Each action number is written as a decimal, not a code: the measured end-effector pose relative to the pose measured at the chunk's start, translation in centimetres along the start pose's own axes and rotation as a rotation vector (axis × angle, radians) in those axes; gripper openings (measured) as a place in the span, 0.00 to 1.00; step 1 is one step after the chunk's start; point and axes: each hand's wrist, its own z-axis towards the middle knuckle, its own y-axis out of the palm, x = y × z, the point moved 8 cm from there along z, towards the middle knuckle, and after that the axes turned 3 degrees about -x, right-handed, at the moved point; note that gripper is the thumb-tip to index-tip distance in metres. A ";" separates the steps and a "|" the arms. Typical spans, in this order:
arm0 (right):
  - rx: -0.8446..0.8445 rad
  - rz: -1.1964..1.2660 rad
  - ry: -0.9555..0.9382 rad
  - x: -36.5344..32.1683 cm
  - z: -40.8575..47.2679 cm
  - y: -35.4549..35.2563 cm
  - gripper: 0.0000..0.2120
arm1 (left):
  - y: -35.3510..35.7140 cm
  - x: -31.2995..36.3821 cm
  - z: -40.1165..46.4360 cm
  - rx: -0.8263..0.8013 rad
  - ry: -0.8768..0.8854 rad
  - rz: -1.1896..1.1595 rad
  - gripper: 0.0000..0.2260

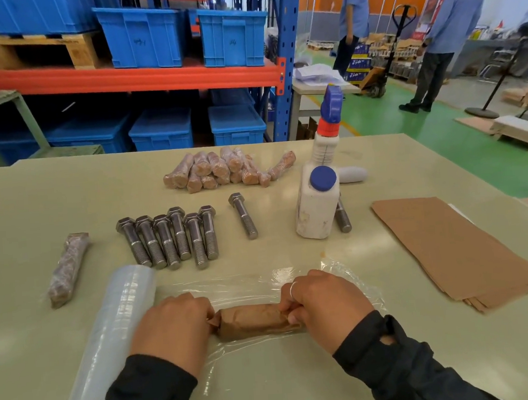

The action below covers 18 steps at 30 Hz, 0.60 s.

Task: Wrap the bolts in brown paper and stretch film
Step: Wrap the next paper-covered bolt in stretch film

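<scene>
Left hand (174, 324) and right hand (323, 305) each grip an end of the brown paper-wrapped bolt (252, 321); loosening could unfold the paper before the clear stretch film (231, 285) catches.

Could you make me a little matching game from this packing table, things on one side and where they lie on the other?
Things:
1. stretch film roll
2. brown paper sheets
3. pile of wrapped bolts
4. paper-wrapped bolt

Places:
A. far side of the table, middle
B. between the left hand and right hand, on spread film
C. right side of the table, stacked flat
D. lying beside the left arm

Pairs: 1-D, 2-C, 3-A, 4-B
</scene>
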 end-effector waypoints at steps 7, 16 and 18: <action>0.017 -0.046 -0.021 0.2 0.0 0.7 0.11 | -0.6 -0.7 0.5 -0.054 -0.131 -0.269 0.07; 0.039 -0.044 -0.038 0.3 0.0 1.4 0.13 | 0.5 -0.5 -2.6 -0.013 -0.249 -0.819 0.18; 0.043 -0.030 -0.038 0.3 0.0 1.2 0.14 | 0.8 -0.5 -3.4 0.012 -0.266 -0.899 0.21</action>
